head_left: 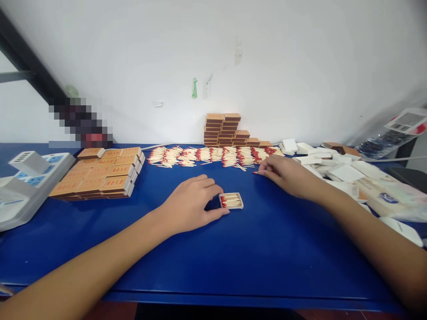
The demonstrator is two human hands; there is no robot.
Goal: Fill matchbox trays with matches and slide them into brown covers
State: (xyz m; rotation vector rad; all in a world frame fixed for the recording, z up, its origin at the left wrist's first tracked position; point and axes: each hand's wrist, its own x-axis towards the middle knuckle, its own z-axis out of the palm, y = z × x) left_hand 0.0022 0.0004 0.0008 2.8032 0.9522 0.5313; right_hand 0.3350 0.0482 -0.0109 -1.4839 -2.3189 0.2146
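Observation:
My left hand (pixel 191 205) is closed around the left end of a small white matchbox tray (pixel 242 206), thumb along the near side. Inside the tray lie matches (pixel 232 201), most with their red heads to the left. At the right end of a long row of loose matches (pixel 203 155), my right hand (pixel 278 173) pinches a few matches, their red tips (pixel 255 172) poking out past the fingertips. How many it holds is hidden by the fingers.
Stacked matchboxes (pixel 213 129) stand against the wall, and more matchboxes (pixel 96 175) are piled at the left beside a white power strip (pixel 56 178). White trays (pixel 345 172) lie heaped at the right, near a plastic-wrapped packet (pixel 388 195). Everything rests on a blue table (pixel 213 258).

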